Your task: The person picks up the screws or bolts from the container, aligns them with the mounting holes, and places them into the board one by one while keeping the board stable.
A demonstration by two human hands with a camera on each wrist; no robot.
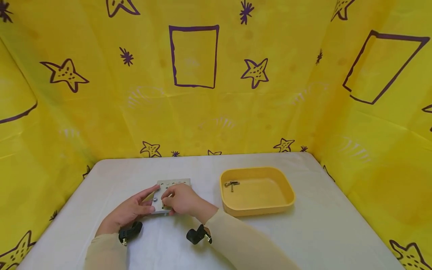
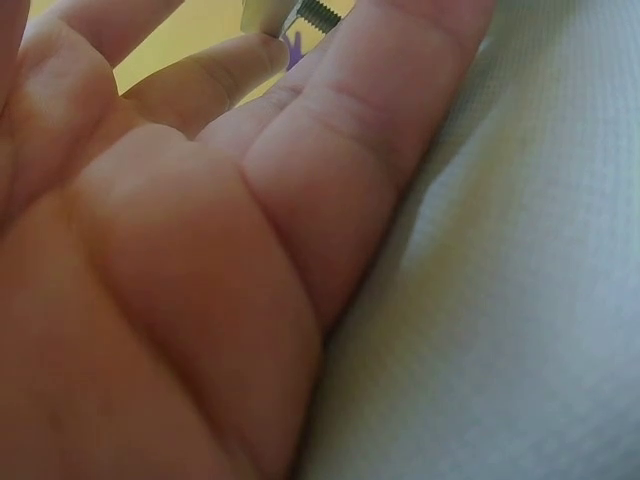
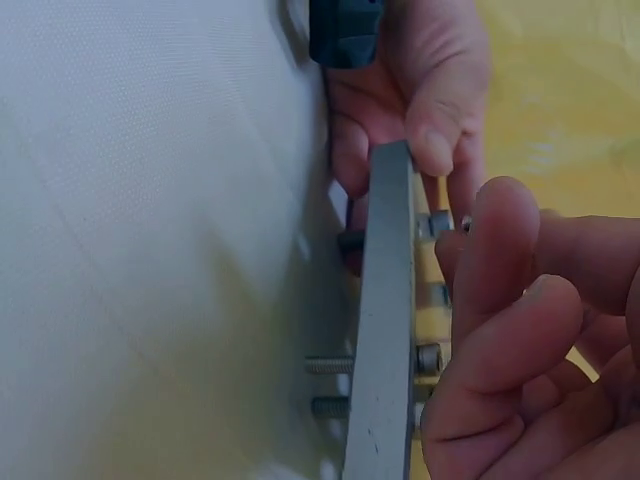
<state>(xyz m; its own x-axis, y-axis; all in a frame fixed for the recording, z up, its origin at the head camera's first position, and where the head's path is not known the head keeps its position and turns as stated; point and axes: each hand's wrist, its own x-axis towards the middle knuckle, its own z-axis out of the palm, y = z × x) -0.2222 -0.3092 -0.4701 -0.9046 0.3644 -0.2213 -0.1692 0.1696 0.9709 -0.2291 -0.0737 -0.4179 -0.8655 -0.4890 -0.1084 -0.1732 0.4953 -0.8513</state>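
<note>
A grey metal plate (image 3: 380, 330) with holes and several bolts through it is raised above the white cloth, bolt ends poking out underneath. My left hand (image 1: 136, 206) grips its left side, thumb at the near edge and fingers toward the far corner. In the left wrist view, a threaded bolt end (image 2: 320, 15) shows beyond the fingers. Over the plate's top face, my right hand (image 1: 185, 200) pinches a thin brass-coloured screw (image 1: 163, 206) between thumb and fingertips, its lower end close over the plate. The fingers hide most of this screw.
A yellow tray (image 1: 260, 208) stands to the right of the plate, with several small screws (image 1: 232, 184) at its left end. Yellow patterned cloth walls (image 1: 199, 123) enclose the white-covered table (image 1: 202, 240) at the back and sides.
</note>
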